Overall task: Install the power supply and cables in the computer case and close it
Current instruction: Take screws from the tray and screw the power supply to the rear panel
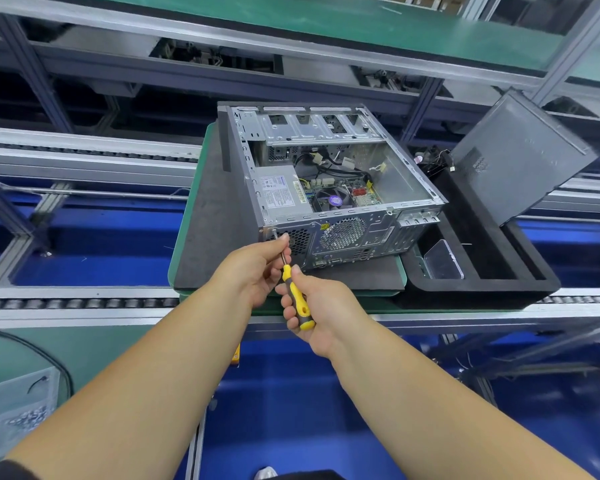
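Note:
An open computer case (378, 237) lies on its side on a dark foam mat (215, 216), its rear panel facing me. The grey power supply (281, 197) sits inside at the near left corner, with cables (329, 164) and the motherboard beside it. My right hand (319, 306) grips the yellow and black handle of a screwdriver (297, 296). My left hand (260, 268) pinches the screwdriver's shaft near its tip, which points at the upper left corner of the rear panel, by a screw there.
The dark side panel (520, 157) leans upright at the right, on a black foam tray (482, 271) holding a clear plastic box (442, 259). Roller conveyor rails (84, 303) run left and right. A bag of screws (28, 417) lies at the bottom left.

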`<state>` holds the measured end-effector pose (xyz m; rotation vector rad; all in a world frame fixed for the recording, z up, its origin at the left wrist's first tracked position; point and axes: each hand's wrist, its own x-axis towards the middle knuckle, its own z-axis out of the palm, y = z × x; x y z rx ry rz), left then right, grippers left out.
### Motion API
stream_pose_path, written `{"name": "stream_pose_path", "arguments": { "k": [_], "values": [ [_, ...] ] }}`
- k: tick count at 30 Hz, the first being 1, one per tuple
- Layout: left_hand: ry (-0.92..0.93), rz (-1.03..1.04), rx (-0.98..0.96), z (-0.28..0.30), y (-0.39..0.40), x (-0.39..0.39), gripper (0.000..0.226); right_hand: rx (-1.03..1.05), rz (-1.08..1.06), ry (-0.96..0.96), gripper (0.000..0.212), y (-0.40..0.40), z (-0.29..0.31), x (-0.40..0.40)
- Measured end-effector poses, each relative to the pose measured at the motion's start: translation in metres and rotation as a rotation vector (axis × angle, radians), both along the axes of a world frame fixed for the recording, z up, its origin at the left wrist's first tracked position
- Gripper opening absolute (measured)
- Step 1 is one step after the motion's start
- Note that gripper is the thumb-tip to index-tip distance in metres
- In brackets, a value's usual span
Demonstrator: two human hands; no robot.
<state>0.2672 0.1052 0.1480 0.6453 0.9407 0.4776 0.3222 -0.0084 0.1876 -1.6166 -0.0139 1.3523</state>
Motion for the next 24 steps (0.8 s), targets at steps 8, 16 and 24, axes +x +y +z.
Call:
{"name": "stream_pose_path", "arguments": {
  "k": [8, 16, 24],
  "values": [
    [0.014, 0.018, 0.030, 0.000, 0.000, 0.007, 0.026, -0.019, -0.028, 0.230, 0.053, 0.003, 0.006, 0.003],
    [-0.069, -0.001, 0.028, -0.003, -0.003, -0.003, 0.013, 0.107, -0.061, 0.123, 0.027, -0.002, -0.006, 0.001],
    [-0.042, -0.013, 0.034, 0.001, 0.000, -0.003, 0.015, 0.081, -0.055, 0.031, 0.036, 0.003, -0.002, 0.000]
  ]
}}
